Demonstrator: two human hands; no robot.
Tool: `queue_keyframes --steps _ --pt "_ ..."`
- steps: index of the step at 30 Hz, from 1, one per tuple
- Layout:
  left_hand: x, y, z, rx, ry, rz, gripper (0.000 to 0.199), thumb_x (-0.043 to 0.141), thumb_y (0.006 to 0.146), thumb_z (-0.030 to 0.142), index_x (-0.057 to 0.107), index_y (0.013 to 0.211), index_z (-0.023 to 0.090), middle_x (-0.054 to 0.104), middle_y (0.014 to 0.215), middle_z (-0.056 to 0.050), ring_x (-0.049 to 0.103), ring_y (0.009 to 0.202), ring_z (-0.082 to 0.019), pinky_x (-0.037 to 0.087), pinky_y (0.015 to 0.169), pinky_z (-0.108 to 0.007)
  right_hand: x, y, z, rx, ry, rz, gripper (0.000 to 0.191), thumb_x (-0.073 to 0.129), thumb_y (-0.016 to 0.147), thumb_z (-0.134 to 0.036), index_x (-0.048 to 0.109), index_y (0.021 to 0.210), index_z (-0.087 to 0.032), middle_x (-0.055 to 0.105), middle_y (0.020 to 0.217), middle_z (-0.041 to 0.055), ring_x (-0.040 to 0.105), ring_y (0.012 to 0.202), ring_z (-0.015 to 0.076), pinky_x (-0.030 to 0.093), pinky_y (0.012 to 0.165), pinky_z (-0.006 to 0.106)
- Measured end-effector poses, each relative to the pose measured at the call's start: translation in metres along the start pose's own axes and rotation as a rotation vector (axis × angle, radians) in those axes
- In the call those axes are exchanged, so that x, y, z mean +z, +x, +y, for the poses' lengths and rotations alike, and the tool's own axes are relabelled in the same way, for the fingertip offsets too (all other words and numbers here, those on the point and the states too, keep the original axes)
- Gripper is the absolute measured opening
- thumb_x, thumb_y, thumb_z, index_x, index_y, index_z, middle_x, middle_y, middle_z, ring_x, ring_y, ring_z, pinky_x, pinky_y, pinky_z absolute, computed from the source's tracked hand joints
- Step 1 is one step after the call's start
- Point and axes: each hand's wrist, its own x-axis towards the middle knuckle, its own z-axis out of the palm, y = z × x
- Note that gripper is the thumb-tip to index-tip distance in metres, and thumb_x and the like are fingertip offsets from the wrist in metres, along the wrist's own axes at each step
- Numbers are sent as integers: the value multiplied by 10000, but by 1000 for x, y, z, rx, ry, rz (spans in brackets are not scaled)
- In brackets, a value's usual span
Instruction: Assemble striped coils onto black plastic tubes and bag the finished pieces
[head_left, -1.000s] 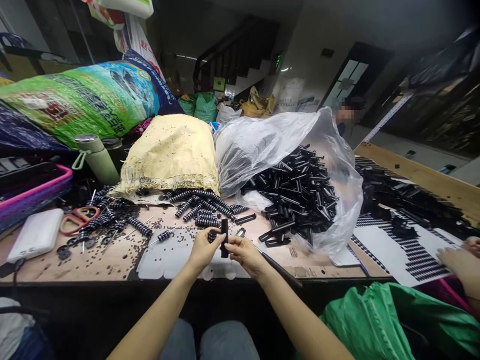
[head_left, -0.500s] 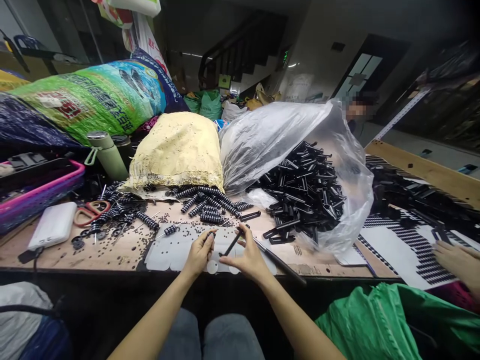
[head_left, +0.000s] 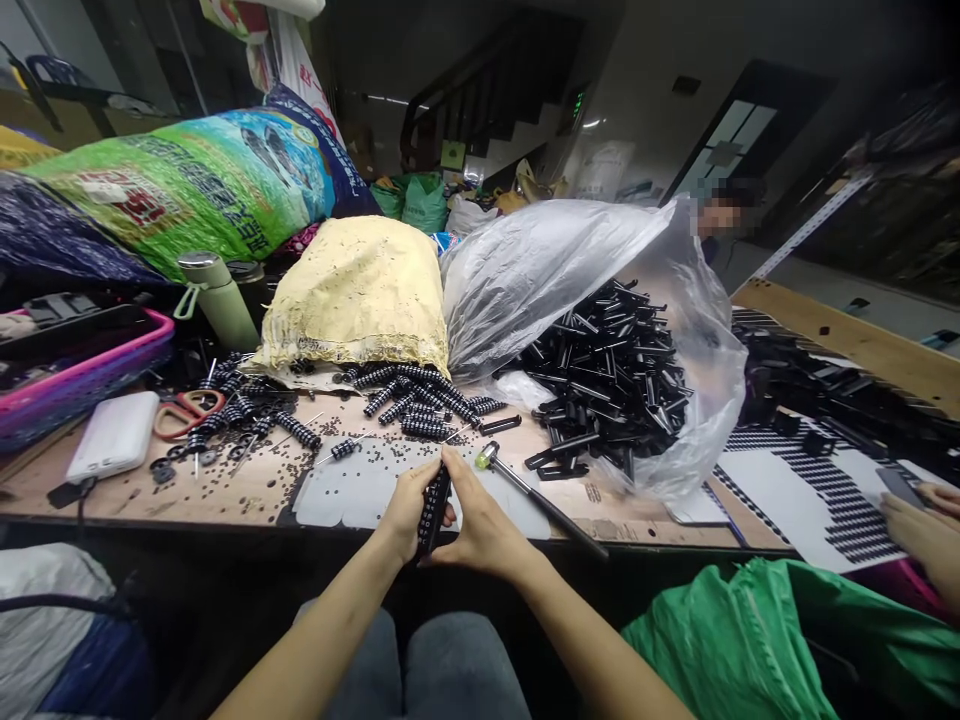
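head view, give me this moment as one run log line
left hand: holding black part | right hand: on same part | hammer: on table, beside right hand

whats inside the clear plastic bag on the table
A heap of slim black pieces shows through the clear bag's open mouth, some spilling onto the table. What lies under the heap's surface or behind the folded plastic is hidden.

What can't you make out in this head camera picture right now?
Head view, all four:
Black piece: partly covered by the left hand and right hand; its pale marks are too small to read.
Yellow sack: its cloth hides whatever is inside.
Pink basket: cut off by the left edge.
Co-worker's hand: its arm is cut off by the right edge.
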Motion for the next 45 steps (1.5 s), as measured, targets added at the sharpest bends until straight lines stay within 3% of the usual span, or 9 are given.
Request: queue_keyframes --steps 8,20,22,27,30,33,37,41,45 --pt "-6 8 -7 -60 82 20 268 526 746 397 517 760 129 538 535 -3 510 377 -99 411 371 -195 12 -2 7 143 108 68 1050 725 476 -226 143 1348 -175 249 1362 132 219 1274 264 234 1050 413" --pt "-22 23 -26 -22 59 63 300 503 771 285 566 1011 116 601 693 -40 571 538 -119 499 567 -275 29 0 18 238 86 57 1081 719 452 -235 124 1352 -162 250 1346 146 211 1266 271 240 1041 423" --pt "-22 22 -28 89 232 58 321 472 783 279 560 1055 131 605 806 -65 586 658 -142 499 650 -308 32 1 20 249 41 86 1079 710 443 -220 130 1349 -138 259 1340 156 213 1260 277 246 1039 424" --pt "-30 22 -39 616 1116 -24 437 523 736 175 498 1173 188 521 964 -80 502 915 -186 432 829 -362 34 -1 33 267 -107 145 900 618 580 -209 151 1344 -118 297 1316 172 249 1240 281 255 1015 458" --pt "-38 26 -42 757 1469 -101 403 400 785 87 482 1172 162 543 943 -99 504 879 -184 444 769 -348 14 -18 49 312 -296 164 807 629 634 -292 227 1320 -155 340 1293 157 292 1208 302 299 963 471" --pt "-44 28 -36 878 1709 -142 403 322 800 37 487 1150 149 571 966 -118 514 876 -193 412 765 -370 -19 -43 67 523 -620 265 390 523 763 -352 476 1099 -159 506 1085 167 429 1051 324 354 841 474" --pt "-46 27 -25 925 1887 -98 396 327 793 21 494 1129 148 591 956 -115 512 893 -216 354 782 -411 -41 -63 63 676 -629 174 241 342 868 -361 498 797 -191 580 766 91 546 728 236 389 639 331" --pt "-46 26 -23 909 1949 -71 429 327 781 -1 476 1147 164 592 991 -98 507 911 -210 327 811 -419 -26 -62 33 643 -354 213 325 178 904 -409 433 834 -220 558 634 20 540 564 178 337 522 254" --pt "-41 25 -34 856 1969 -42 422 311 800 23 453 1178 143 579 1066 -113 506 973 -222 333 837 -430 -15 -59 12 666 -389 97 343 187 895 -425 414 735 -224 506 524 2 497 467 175 273 469 248"
